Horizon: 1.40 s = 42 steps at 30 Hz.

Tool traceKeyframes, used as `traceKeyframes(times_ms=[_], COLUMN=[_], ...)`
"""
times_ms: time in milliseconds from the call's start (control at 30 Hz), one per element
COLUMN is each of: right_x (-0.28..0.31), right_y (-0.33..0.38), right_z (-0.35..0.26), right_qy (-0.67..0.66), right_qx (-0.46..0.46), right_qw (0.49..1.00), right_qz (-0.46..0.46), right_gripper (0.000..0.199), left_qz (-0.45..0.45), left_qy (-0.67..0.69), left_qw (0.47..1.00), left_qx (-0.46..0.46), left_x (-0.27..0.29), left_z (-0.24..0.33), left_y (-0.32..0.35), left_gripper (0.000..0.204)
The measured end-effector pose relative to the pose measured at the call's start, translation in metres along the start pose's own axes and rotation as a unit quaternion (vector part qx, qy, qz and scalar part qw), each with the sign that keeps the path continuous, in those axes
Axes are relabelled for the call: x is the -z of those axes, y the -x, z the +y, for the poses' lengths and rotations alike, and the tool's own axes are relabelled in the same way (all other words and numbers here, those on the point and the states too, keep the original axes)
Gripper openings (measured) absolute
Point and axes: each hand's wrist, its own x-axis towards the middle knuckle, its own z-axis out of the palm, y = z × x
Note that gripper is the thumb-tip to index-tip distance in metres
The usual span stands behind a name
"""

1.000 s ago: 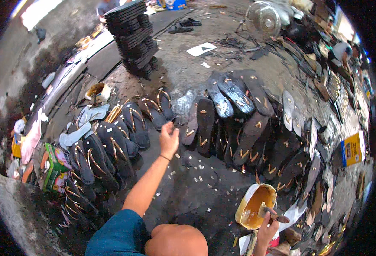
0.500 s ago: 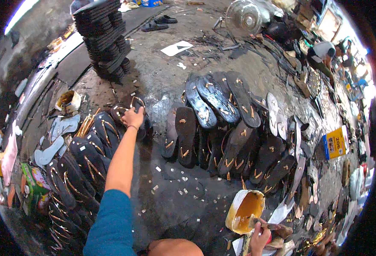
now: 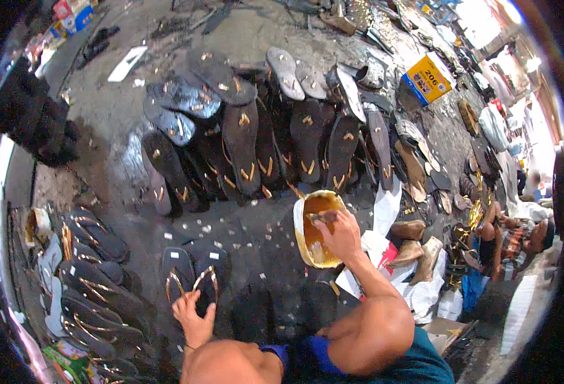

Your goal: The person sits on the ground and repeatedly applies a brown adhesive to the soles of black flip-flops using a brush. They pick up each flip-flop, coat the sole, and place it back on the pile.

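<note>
A pair of black flip-flops with gold straps [image 3: 177, 265] lies side by side on the dark floor before me, a small white sticker on each. My left hand [image 3: 194, 318] rests at their near ends, thumb and fingers apart, touching them. To the right stands a white tub [image 3: 299, 233] of amber-brown glue, its rim smeared. Over its opening, my right hand [image 3: 339, 238] grips a brush [image 3: 321, 217], most of which the fingers hide. Beyond the tub, dark soles [image 3: 241, 144] with gold strap ends lie overlapping in a long row.
More gold-strapped flip-flops [image 3: 96, 281] are piled at left, beside grey soles [image 3: 50, 269]. A dark stack [image 3: 29, 109] stands at far left. Shoe lasts [image 3: 416, 249] lie right of the tub, and a yellow-blue box [image 3: 428, 80] sits farther back. Another person [image 3: 518, 240] is at the right.
My left hand has drawn back toward me, and a pair of flip-flops now lies in front of me. My right hand has moved the brush over the glue tub. The view has swung right.
</note>
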Motion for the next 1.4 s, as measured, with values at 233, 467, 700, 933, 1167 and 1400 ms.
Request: traceKeyframes(times_ms=[233,467,700,933,1167,1400], right_x=[0.065,0.095,0.073,0.087,0.079,0.067], right_y=[0.062,0.087,0.101,0.059,0.015,-0.008], right_z=[0.002,-0.003,0.025,-0.006,-0.054,-0.082], right_qy=[0.043,-0.056,-0.360,-0.543,-0.548,-0.549], right_qx=[-0.110,-0.090,-0.136,-0.215,-0.116,-0.048], right_qw=[0.968,0.983,0.884,0.803,0.810,0.825], right_qz=[-0.223,-0.148,-0.264,-0.117,-0.174,-0.124], right_gripper=[0.039,0.044,0.046,0.035,0.038,0.029], left_qz=[0.041,-0.030,0.036,-0.082,-0.114,-0.172], left_qy=[0.028,0.007,-0.032,-0.080,-0.023,0.324], left_qw=[0.998,0.984,0.994,0.976,0.964,0.929], left_qx=[-0.025,-0.176,-0.096,-0.184,-0.241,-0.046], left_x=[-0.046,-0.076,-0.084,-0.068,-0.067,-0.070], left_z=[-0.015,0.006,0.050,0.046,0.044,0.085], left_y=[0.036,-0.018,-0.029,-0.007,-0.039,-0.079], left_gripper=[0.052,0.044,0.056,0.062,0.073,0.054])
